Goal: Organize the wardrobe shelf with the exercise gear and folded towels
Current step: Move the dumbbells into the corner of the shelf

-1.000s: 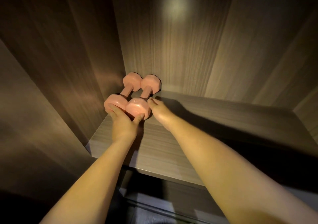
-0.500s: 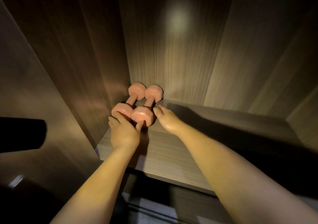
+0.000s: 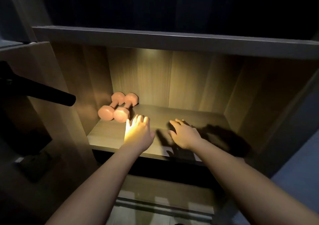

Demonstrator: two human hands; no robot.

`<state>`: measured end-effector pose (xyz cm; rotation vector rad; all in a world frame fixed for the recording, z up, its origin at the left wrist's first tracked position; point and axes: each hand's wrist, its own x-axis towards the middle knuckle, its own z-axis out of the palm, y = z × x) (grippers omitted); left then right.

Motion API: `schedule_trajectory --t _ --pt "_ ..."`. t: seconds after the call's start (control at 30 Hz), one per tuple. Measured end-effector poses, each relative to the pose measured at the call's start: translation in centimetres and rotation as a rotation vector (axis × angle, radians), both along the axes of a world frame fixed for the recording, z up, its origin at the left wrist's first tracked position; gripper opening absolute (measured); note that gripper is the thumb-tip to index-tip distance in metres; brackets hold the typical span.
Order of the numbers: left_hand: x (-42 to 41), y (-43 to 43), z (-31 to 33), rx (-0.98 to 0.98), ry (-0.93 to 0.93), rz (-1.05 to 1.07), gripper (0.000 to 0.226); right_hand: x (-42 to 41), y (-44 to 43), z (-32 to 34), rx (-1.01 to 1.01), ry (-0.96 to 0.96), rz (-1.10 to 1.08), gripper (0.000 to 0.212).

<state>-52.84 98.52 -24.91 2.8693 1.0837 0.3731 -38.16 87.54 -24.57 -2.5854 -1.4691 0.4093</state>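
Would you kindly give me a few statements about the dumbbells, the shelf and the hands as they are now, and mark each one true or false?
1. Two pink dumbbells lie side by side in the shelf's back left corner. True.
2. The left hand grips a dumbbell. False: it is open and holds nothing, just to the right of the nearer dumbbell heads.
3. The right hand is open and empty over the shelf. True.
4. Folded towels are stacked on the right side of the shelf. False: no towels show on it; that side holds only the hands' shadows.
5. The dumbbells stand upright on their ends. False: they lie flat, handles running toward the back wall.
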Motion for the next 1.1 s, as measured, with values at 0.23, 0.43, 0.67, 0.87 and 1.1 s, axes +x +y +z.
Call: schedule_trajectory --t 0.23,0.43,0.67,0.87,1.1 --pt "3.2 2.2 1.8 -0.134 0.158 -0.032 0.051 1.7 2.8 1.6 -0.141 0.147 -0.002 0.058" --pt "1.8 -0.5 9.5 -0.292 0.224 -0.035 0.054 -0.3 -0.1 9.6 -0.188 0.018 -0.027 0.053" --pt "-2.7 -5.7 15.9 -0.406 0.395 -0.15 0.061 -4.1 -7.0 15.3 -0.267 0.094 0.013 0.058" --pt "-2.2 -8.8 17.3 -0.353 0.44 -0.352 0.062 -5.2 -11.5 16.8 -0.15 0.152 -0.112 0.057" --pt "4.2 -16.3 19.6 -0.26 0.484 -0.706 0.06 -3.2 -21.7 18.6 -0.1 0.176 -0.363 0.058"
